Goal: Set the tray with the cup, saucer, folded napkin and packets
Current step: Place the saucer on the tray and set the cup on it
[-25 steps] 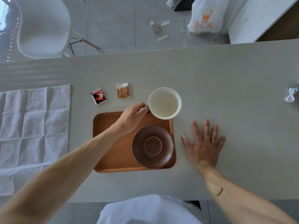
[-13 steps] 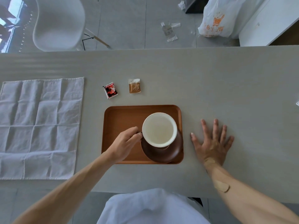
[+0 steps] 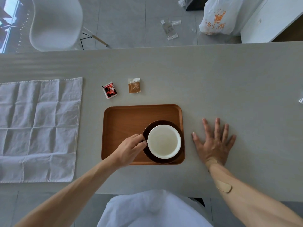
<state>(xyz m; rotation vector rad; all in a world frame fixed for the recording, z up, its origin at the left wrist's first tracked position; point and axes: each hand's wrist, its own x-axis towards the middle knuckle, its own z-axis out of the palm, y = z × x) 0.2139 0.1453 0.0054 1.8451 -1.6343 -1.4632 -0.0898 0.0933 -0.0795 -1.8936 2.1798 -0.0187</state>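
A white cup (image 3: 164,141) stands on a dark brown saucer (image 3: 180,156) in the right half of the wooden tray (image 3: 124,122). My left hand (image 3: 129,149) pinches the cup's handle on its left side. My right hand (image 3: 214,143) lies flat on the table just right of the tray, fingers spread, holding nothing. A white cloth napkin (image 3: 37,128) is spread unfolded at the left. Beyond the tray lie a red packet (image 3: 110,92) and a brown packet (image 3: 134,85).
The grey table (image 3: 229,82) runs the full width. Behind it are a white chair (image 3: 55,22), a white plastic bag (image 3: 219,17) and scraps of wrapping (image 3: 169,28) on the floor. A white cable (image 3: 300,100) shows at the right edge.
My left hand carried the cup from behind the tray's far edge toward me and down onto the saucer. My right hand stayed flat on the table.
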